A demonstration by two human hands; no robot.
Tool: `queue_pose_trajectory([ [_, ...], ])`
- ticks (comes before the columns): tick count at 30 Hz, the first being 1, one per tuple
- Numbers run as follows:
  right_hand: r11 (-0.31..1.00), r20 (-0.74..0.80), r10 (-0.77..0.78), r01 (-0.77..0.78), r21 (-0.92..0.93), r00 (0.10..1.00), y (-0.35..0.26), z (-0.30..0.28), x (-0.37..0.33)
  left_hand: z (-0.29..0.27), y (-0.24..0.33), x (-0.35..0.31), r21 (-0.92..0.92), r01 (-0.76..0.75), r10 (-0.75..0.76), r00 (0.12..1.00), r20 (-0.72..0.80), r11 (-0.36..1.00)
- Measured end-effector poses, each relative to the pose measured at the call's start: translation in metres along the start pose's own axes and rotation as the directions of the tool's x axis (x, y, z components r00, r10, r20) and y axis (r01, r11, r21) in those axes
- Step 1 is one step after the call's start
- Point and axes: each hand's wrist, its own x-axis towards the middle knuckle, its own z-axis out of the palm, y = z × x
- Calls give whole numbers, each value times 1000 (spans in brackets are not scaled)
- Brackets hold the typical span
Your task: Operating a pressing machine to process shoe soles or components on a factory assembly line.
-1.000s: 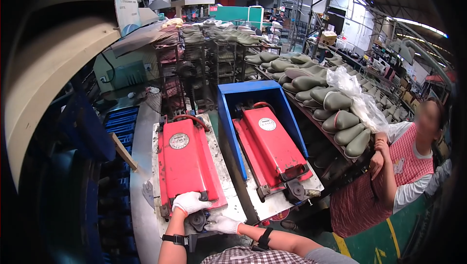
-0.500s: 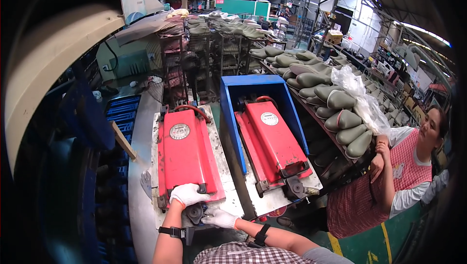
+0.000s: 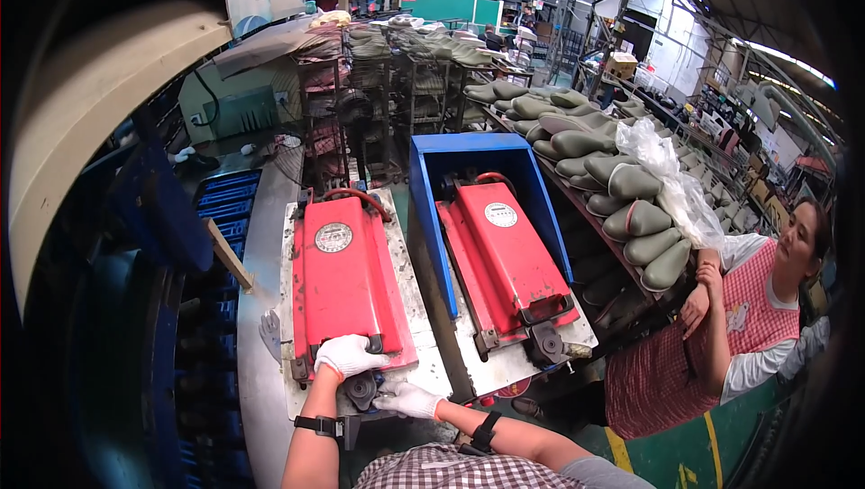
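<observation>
where the left red machine cover [image 3: 338, 277] ends near the front edge of the bench [image 3: 432, 367], the gloved left hand [image 3: 350, 357] curls over it; beside the round black knob [image 3: 361, 388] at that edge, the gloved right hand [image 3: 410, 400] has fingers bent. whether either grasps anything, i cannot tell.

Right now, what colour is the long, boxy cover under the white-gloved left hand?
The long, boxy cover is red, seen best in the head view.
</observation>
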Motion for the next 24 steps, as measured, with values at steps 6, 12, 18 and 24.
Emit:
queue_pose_trajectory([
  [6,1000,-6,6,-6,29,1000,1,1,1,-2,2,-1,-24,11,-11,1000,17,1000],
  [12,999,3,6,-6,35,1000,-3,0,-2,-5,6,-4,-15,12,-12,1000,14,1000],
  [18,1000,3,14,-14,8,1000,-3,-1,-2,-7,8,-5,-5,18,-18,1000,12,1000],
  [24,1000,10,9,-9,14,1000,-4,0,-3,2,-2,0,4,5,-5,1000,-4,1000],
])
